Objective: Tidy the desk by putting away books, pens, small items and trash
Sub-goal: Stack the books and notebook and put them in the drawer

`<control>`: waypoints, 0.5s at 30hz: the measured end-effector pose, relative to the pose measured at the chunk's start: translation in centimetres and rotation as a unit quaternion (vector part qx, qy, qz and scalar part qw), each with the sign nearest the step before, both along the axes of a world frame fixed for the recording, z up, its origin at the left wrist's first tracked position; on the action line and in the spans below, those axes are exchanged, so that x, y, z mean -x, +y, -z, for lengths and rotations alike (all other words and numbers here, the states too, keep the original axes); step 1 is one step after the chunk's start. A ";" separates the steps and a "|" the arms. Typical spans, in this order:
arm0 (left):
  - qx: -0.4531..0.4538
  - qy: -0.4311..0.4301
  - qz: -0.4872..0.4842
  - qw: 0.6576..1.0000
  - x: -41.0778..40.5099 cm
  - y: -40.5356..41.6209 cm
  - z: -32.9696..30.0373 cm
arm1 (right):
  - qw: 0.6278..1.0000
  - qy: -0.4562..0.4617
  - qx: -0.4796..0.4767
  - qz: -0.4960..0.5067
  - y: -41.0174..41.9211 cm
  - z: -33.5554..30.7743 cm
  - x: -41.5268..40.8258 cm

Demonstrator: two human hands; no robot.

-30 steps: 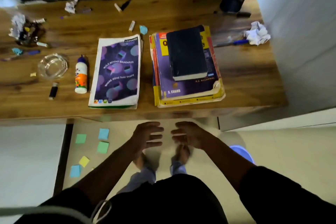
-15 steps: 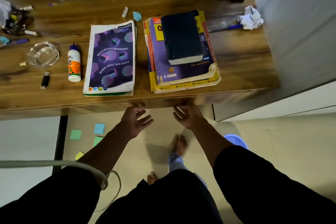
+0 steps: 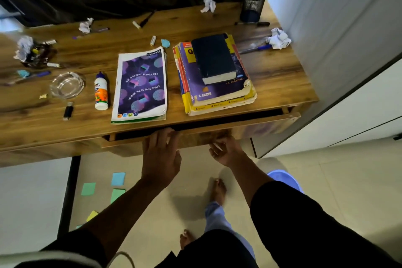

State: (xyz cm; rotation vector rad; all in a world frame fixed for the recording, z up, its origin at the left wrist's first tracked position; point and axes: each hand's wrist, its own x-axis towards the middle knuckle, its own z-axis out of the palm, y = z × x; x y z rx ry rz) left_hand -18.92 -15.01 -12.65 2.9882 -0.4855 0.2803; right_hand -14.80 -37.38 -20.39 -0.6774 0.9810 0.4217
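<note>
The wooden desk (image 3: 282,76) has a drawer (image 3: 261,125) pulled out a crack, showing a dark gap. My left hand (image 3: 161,156) rests on the drawer front with its fingers straight, the tips over the top edge. My right hand (image 3: 226,152) is palm up, its fingers curled under the drawer front's lower edge. On the desk lie a purple notebook (image 3: 141,85), a stack of books (image 3: 217,95) topped by a dark book (image 3: 213,56), a glue bottle (image 3: 101,91), a blue pen (image 3: 254,49) and crumpled paper (image 3: 279,38).
A glass ashtray (image 3: 66,85), a small black stick (image 3: 68,111) and a pile of scraps (image 3: 32,52) lie at the left. A mesh pen holder (image 3: 253,3) stands at the back right. Sticky notes (image 3: 118,178) and a blue bin (image 3: 285,178) are on the floor. A white cabinet (image 3: 348,104) flanks the right.
Both hands rose from below the desk edge to the drawer front, and the drawer has come out a crack.
</note>
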 end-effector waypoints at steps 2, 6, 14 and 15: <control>-0.014 0.008 -0.001 1.000 0.1 0.4 0.2 | 1.000 -0.002 0.006 -0.004 0.1 -0.2 1.0; -0.004 0.036 0.010 0.999 0.3 0.8 0.7 | 0.997 0.026 0.056 -0.052 0.4 -1.0 3.7; 0.067 0.055 0.011 0.996 1.7 0.5 -0.5 | 0.876 -0.156 0.363 -0.277 5.8 -8.8 8.7; 0.077 0.053 0.016 0.995 2.0 0.5 -0.7 | 0.822 -0.215 0.450 -0.274 6.1 -9.5 8.9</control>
